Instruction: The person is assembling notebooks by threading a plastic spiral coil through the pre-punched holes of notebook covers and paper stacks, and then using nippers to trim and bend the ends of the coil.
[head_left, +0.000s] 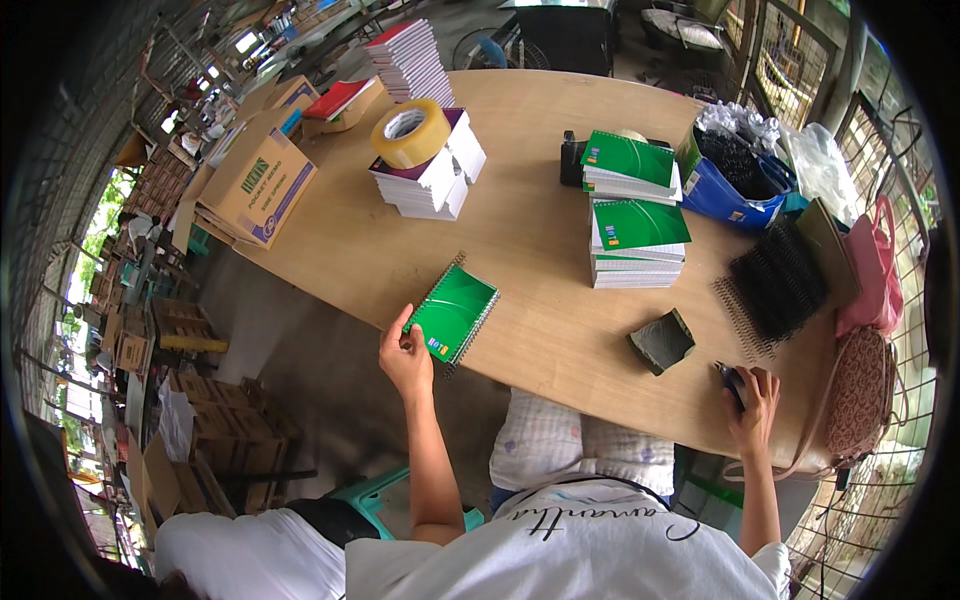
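A green spiral notebook [456, 312] lies at the near left edge of the table, its dark coil sticking out beyond the cover at both ends. My left hand [407, 362] grips the notebook's left side, thumb over the cover. On the right, my right hand [752, 408] is closed around small dark-handled pliers [734, 386], which rest low over the tabletop with the jaws pointing away from me. A dark angular block [662, 342] sits between the two hands, nearer the right one. Two piles of green notebooks [637, 240] stand beyond it.
Black spiral coils [778, 280] lie at the right, near a blue container [735, 190] of coils. A pink bag [872, 265] and a patterned pouch [858, 405] line the right edge. Tape [412, 133] tops white notebook stacks [430, 185]; a cardboard box [258, 190] stands left.
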